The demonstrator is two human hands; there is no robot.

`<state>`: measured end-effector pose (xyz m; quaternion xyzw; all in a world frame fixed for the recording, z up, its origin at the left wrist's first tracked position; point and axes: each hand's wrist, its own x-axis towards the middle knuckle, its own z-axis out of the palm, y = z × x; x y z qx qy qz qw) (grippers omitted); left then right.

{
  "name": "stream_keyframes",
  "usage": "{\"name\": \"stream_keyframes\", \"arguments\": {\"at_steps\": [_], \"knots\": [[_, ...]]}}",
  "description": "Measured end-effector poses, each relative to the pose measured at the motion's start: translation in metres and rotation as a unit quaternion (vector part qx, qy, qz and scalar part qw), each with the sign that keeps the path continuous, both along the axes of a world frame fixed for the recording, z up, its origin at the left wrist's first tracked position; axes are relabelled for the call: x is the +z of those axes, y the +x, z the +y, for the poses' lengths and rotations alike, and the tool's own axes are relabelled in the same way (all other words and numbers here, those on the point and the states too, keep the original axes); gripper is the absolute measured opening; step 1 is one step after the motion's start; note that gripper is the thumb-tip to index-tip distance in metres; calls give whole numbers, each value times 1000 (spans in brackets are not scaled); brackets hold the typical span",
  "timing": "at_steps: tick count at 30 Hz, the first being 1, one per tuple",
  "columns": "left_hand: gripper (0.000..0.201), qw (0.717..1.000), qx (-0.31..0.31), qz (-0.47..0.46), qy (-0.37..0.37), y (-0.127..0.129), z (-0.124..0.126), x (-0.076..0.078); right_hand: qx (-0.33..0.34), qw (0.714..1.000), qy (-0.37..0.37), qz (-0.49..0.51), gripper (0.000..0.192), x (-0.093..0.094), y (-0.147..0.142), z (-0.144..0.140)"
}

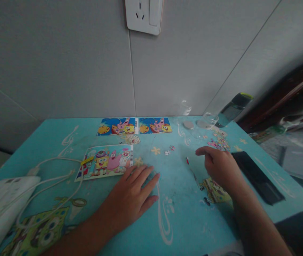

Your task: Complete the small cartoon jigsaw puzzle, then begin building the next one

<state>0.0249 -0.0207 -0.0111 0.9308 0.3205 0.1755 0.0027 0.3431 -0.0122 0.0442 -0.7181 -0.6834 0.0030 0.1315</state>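
i am resting my left hand (134, 192) flat and empty on the blue table (178, 220) while my right hand (219, 167), loosely curled and grasping nothing, is reaching toward loose puzzle pieces (219, 142) lying unassembled near the reference card (105, 161).

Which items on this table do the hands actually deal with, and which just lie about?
In hand:
left hand flat beside the cartoon card
right hand near a small red piece
loose puzzle pieces

Lying about:
white power strip and its cable
black flat device
two picture cards by the wall
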Motion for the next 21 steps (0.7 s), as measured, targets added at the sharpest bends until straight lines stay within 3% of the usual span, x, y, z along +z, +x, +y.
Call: {"name": "stream_keyframes", "arguments": {"at_steps": [2,7,17,21], "knots": [[41,1000,-1,7,-11,2,0,-1,-11,1000,-9,5,36,0,4,2],[30,999,-22,-40,5,-8,-2,-1,42,997,-56,43,40,1,0,2],[24,996,-29,-83,30,-13,-2,-3,124,988,-95,1,43,-2,-11,-2],[27,994,-28,-91,48,-11,-2,-6,255,957,-125,55,53,-2,-33,-12]]}}
